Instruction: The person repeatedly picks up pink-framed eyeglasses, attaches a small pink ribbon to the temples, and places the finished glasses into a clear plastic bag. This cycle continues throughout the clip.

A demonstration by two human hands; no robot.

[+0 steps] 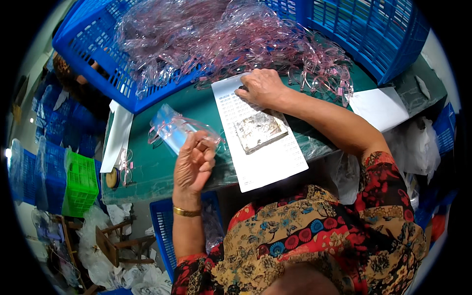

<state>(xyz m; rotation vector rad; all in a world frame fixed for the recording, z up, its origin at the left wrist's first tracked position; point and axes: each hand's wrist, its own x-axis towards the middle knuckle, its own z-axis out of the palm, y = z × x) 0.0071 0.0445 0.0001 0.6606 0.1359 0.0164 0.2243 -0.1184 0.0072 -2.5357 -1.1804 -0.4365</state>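
My left hand (195, 160), with a gold bracelet at the wrist, is closed at the fingertips on a pair of pink-framed glasses (184, 123) in a clear plastic sleeve. They are held over the green table, where a bluish plastic sleeve (169, 132) also shows. A long white printed sheet (253, 172) lies in front of me, with a flat, worn metallic block (259, 130) on it. At the sheet's far end rests my right hand (265, 89), its fingers curled down on the paper. A small dark spot shows at the fingertips; what they hold, if anything, I cannot make out.
A big pile of bagged pink glasses (221, 44) spills from a blue crate (118, 88) onto the green table (152, 172). Another blue crate (364, 34) stands far right. Loose glasses (127, 166) and a round tin (112, 178) lie left; white paper (378, 107) lies right.
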